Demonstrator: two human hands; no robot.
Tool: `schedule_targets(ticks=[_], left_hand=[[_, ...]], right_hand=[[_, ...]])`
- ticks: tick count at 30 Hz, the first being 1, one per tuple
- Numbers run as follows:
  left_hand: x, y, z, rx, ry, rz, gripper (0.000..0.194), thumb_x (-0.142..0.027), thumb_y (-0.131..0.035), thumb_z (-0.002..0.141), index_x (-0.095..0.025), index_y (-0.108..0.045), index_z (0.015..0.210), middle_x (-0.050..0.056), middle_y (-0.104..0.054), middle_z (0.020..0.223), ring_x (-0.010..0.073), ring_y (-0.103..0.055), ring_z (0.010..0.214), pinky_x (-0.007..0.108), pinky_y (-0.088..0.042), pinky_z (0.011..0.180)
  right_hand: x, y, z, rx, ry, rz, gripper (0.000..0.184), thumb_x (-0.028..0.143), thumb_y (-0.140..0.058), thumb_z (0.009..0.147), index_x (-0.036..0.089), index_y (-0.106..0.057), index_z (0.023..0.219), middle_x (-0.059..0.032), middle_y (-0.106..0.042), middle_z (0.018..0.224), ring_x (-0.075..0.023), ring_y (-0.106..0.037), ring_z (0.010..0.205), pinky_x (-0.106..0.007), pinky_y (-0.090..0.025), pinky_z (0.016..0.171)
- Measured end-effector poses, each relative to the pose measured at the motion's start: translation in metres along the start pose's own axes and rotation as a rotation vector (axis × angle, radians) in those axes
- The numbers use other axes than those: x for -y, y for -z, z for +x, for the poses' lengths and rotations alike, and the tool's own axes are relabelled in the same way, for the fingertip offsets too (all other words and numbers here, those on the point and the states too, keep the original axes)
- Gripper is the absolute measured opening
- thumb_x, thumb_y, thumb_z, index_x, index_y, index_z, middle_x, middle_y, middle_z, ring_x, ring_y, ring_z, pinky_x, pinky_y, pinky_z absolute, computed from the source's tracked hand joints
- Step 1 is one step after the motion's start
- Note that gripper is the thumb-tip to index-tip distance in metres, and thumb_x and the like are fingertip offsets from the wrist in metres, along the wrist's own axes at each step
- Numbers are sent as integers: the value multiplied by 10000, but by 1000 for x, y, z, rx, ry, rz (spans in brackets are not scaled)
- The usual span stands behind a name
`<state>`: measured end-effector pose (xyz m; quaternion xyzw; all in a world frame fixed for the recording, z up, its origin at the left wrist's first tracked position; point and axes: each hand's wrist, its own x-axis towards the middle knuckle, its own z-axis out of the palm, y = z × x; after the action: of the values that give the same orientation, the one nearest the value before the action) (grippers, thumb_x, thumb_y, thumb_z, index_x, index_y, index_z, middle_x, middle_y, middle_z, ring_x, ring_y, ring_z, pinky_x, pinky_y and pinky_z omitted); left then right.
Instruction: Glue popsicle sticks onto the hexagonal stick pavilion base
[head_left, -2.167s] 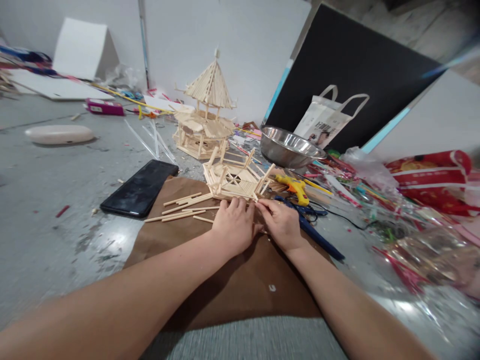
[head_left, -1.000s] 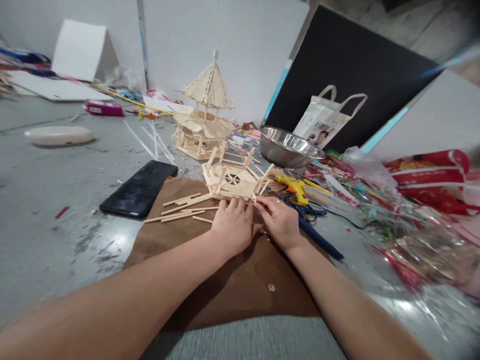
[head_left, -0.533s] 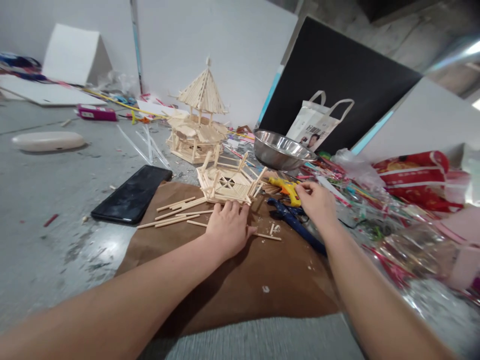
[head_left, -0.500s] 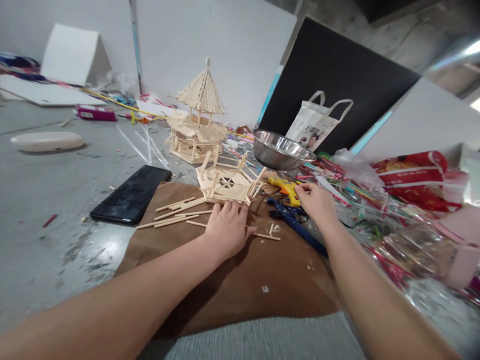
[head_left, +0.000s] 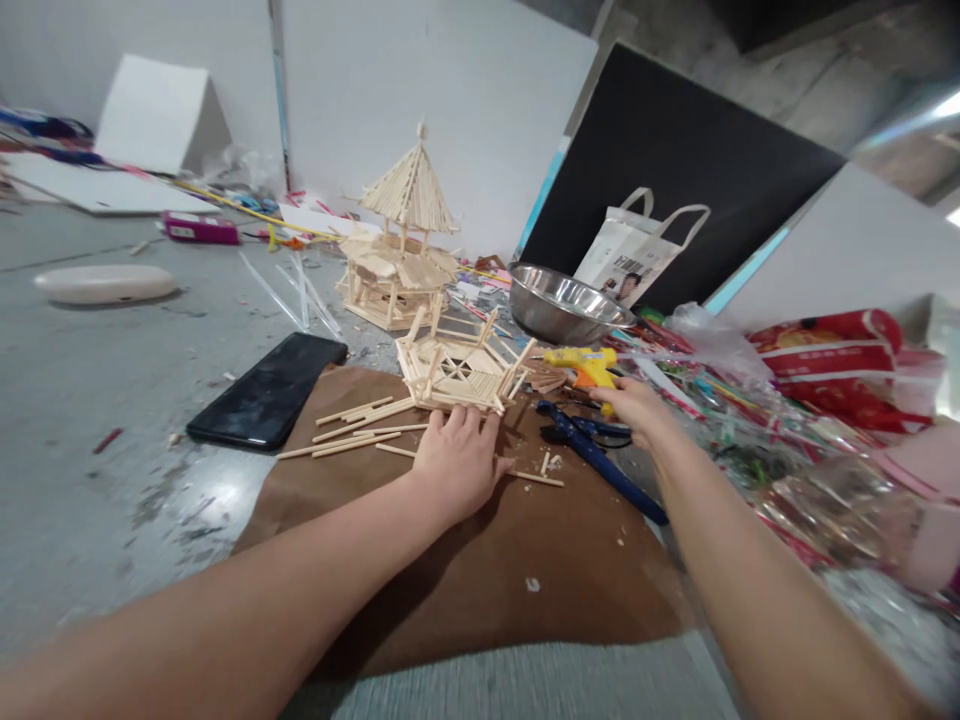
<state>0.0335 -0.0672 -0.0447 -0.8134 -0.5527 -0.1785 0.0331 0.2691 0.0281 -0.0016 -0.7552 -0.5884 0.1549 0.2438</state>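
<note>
A small unfinished frame of pale wooden sticks (head_left: 457, 370) sits on brown paper (head_left: 480, 590), with short posts rising around its base. My left hand (head_left: 459, 460) lies palm down at its front edge, fingertips touching it and thumb held out to the side. Closed around the handle of a yellow hot glue gun (head_left: 592, 365), my right hand (head_left: 639, 408) keeps the nozzle pointing left, close to the frame's right side. Blue-handled pliers (head_left: 592, 455) lie below the gun. Loose wooden sticks (head_left: 356, 430) are left of my left hand, and one passes beneath it.
Behind the frame stands a taller stick pavilion (head_left: 405, 230) with a pointed roof. A black phone (head_left: 266, 392) lies at the left, clear glue sticks (head_left: 304, 290) beyond it. At the back right are a steel bowl (head_left: 562, 305), a paper bag (head_left: 630, 245) and scattered scraps.
My right hand has lifted the glue gun and turned it to a more level position, its nozzle toward the frame. My left hand stays at the frame's front edge. The view has shifted slightly.
</note>
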Motion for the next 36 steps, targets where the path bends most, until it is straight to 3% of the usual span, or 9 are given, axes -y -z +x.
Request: schedule_targets(ticks=[6,9,15,21,26,31,36], left_hand=[[-1,1,0,8,-4,-1,504,-508,-362,760,-165,-417,1125,114,-524,1010,263,-429,979,392,-315,797],[-1,1,0,15,2,2,505,-503,-372,758,-166,-411,1133,110,-526,1010,261,-424,990,389,-311,804],[0,1,-1,12,0,-6,529,-515,-344,766,-169,-383,1163,118,-515,1038,258,-412,1010,386,-299,814],[0,1,-1,10,-8,-9,516,-503,-338,773,-163,-383,1158,123,-512,1045,262,-407,1018,392,-297,817],[0,3,-1,43,-7,-5,444,-480,-357,772,-165,-457,1068,115,-520,1022,257,-417,999,388,-303,817],[0,3,-1,39,-8,-14,434,-448,-382,767,-160,-442,1086,116,-506,1050,256,-415,1006,386,-311,814],[0,2,0,51,-6,-14,438,-415,-370,774,-157,-407,1125,121,-499,1058,256,-418,996,395,-305,814]], right_hand=[[17,21,-61,224,223,413,303,228,-582,614,193,-463,890,44,-532,625,-112,-547,507,-251,-454,537],[25,22,-91,204,301,396,300,279,-616,607,196,-487,865,40,-538,618,-103,-512,493,-230,-418,497],[27,16,-128,168,244,341,295,434,-548,668,171,-563,804,6,-559,584,-124,-513,540,-226,-403,498],[26,7,-139,116,349,47,259,410,-497,707,200,-584,831,-15,-627,656,-169,-578,578,-279,-446,548],[33,-9,-153,22,527,-232,259,370,-426,762,221,-525,949,-24,-629,850,-182,-588,755,-277,-431,632],[39,-18,-161,-22,524,-494,239,317,-404,779,218,-482,982,-36,-614,891,-179,-592,697,-258,-390,555],[37,-23,-162,-67,569,-593,228,311,-403,781,215,-460,980,-43,-591,931,-179,-589,719,-246,-369,527]])
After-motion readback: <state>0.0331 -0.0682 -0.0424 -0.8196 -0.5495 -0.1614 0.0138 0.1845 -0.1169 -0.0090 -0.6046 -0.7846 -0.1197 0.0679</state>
